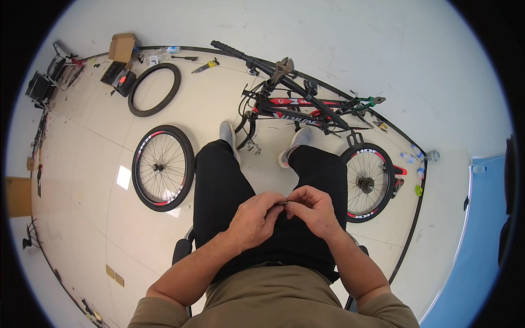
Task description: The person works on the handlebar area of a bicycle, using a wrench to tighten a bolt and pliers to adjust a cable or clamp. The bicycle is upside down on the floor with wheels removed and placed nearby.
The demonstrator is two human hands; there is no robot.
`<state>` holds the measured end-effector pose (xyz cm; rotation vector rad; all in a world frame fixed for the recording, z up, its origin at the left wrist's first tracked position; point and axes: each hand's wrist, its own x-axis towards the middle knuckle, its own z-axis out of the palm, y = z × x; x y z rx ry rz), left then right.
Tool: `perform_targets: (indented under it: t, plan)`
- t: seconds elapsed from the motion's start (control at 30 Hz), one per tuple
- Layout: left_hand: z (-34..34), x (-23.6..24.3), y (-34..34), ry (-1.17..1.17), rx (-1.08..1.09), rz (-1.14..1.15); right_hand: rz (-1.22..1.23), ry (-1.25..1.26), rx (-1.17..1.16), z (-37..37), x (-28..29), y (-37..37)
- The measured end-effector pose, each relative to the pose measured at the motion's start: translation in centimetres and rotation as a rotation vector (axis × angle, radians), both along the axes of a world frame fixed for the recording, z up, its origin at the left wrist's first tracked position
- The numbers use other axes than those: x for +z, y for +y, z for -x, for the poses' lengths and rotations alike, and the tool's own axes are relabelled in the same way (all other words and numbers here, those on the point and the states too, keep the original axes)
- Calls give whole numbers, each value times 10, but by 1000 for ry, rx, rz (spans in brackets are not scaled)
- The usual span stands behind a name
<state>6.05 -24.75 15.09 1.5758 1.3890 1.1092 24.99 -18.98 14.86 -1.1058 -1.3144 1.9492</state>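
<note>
Above my lap, my left hand [252,221] and my right hand [315,211] meet, fingertips almost touching. Between them they pinch a small dark piece [284,203]; the fingers cover most of it, so its kind cannot be made out. Past my feet lies a black and red bicycle frame [298,112] with its handlebar still attached. An adjustable wrench [283,69] rests on it, and green-handled pliers [375,101] are at its right end. Neither hand touches the bicycle.
A spoked wheel [158,168] lies left of my legs, another with a cassette [366,185] to the right. Beyond the left one are a loose tyre [177,82], an open cardboard box [122,48] and a yellow-handled tool [205,66]. Plastic bottles [407,157] stand along the right wall.
</note>
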Motion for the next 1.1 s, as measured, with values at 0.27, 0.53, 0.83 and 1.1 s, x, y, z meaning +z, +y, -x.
perform_targets:
  t: [0.27, 0.53, 0.83, 1.1]
  plan:
    - [1, -7, -5, 89, 41, 13, -16, -77, -26, 3, 4, -2]
    - [4, -22, -7, 30, 16, -29, -9, -52, -42, 8, 0, -4]
    - [5, -2, -4, -4, -20, 10, 14, -9, -84, 7, 2, -2]
    - [4, -11, -4, 90, -25, -41, 4, 22, -89, 6, -1, -2]
